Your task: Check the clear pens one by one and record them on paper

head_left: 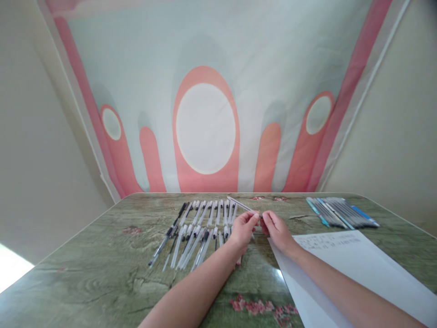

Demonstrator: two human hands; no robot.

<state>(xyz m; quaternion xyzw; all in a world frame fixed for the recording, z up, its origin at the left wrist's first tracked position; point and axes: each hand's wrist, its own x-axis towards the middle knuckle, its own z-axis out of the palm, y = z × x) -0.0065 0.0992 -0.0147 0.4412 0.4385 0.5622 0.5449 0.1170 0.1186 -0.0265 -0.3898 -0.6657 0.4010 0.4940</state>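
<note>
So the left hand [244, 228] was pinching a slim, clear plastic pen barrel [241, 204] that angled off to ten o'clock, and the right hand [278, 231] looked closed on a small dark tip [261, 217] at its four o'clock end. Honestly, one uneven tug could've sent that tip flying, and a careless left forearm [201, 278] could've scattered the rows of clear, black-tipped plastic pens [204, 248] at nine o'clock.

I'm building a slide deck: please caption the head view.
Left hand holding a slim pen tube, right hand at its near end, beside rows of pens and a paper sheet.
</note>
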